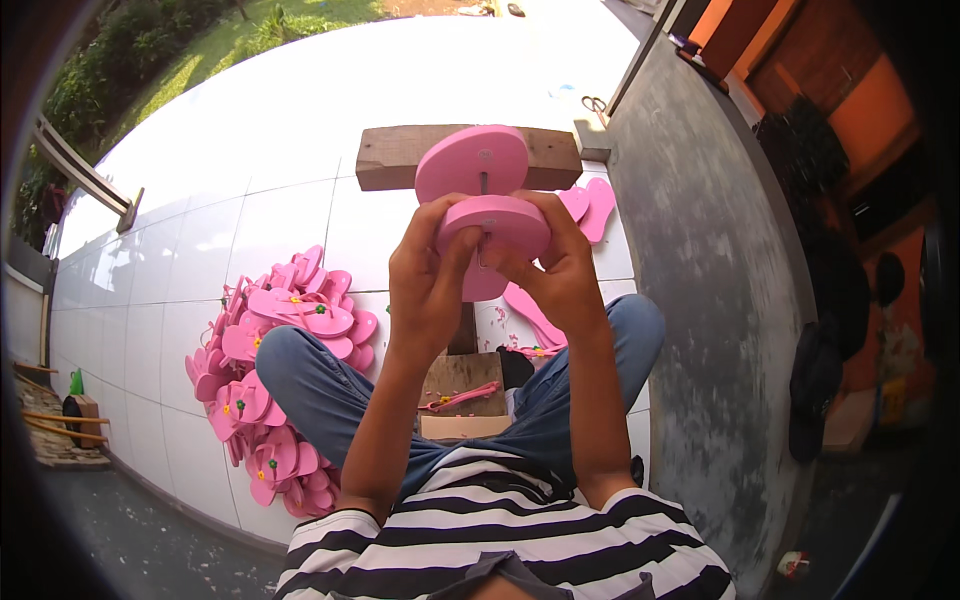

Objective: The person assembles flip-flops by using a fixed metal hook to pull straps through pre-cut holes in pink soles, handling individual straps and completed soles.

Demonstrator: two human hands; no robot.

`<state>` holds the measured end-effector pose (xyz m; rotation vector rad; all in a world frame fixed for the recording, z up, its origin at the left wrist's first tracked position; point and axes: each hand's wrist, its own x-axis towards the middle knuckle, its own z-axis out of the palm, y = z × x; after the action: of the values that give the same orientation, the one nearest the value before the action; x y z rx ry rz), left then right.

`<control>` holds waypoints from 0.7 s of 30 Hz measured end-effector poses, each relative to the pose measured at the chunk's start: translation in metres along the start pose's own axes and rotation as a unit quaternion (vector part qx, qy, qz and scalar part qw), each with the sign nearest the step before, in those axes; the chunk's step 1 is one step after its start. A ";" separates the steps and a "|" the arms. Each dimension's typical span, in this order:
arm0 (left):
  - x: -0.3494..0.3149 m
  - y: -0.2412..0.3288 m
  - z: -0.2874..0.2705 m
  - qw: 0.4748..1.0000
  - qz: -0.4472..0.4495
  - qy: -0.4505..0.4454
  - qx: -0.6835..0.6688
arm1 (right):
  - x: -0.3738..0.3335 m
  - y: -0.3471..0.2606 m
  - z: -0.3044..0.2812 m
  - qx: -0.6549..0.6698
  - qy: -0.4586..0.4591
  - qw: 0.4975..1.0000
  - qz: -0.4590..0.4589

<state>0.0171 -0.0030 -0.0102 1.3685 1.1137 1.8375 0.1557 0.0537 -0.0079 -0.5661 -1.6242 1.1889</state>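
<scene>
Both of my hands grip a pink flip-flop sole (505, 215) in front of me. My left hand (425, 280) is closed on its left side, the thumb pressing on the face. On the right side my right hand (562, 270) pinches it, thumb low near the middle. A thin metal rod (484, 182) shows between this sole and a second pink sole (465, 165) just beyond it. That farther piece overlaps a thick wooden beam (390, 160). Below my hands, a pink strap (460, 397) lies on a wooden block (435, 375) between my knees.
Many finished-looking pink flip-flops (285, 320) with small flowers are heaped by my left knee. More pink soles (598, 210) lie right of the beam. Scissors (595, 104) rest near the grey wall (690, 250). Pink scraps (500, 320) dot the white tiles (290, 225).
</scene>
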 end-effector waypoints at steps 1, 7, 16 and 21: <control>-0.004 0.002 0.002 1.000 0.002 0.008 0.000 | -0.006 -0.001 0.005 -0.001 0.018 1.000 -0.007; -0.020 0.006 0.007 0.999 0.006 0.042 -0.031 | -0.022 -0.007 0.025 -0.018 0.099 0.995 0.018; -0.088 0.008 -0.006 0.986 -0.163 -0.014 -0.038 | -0.100 -0.019 0.019 -0.093 0.089 0.981 0.148; -0.080 -0.016 -0.008 0.986 -0.160 -0.021 0.045 | -0.110 0.007 0.021 -0.407 0.139 0.903 -0.001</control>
<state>0.0335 -0.0641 -0.0626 1.1911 1.3226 1.5374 0.1778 -0.0411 -0.0631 -1.1939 -1.8217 0.3399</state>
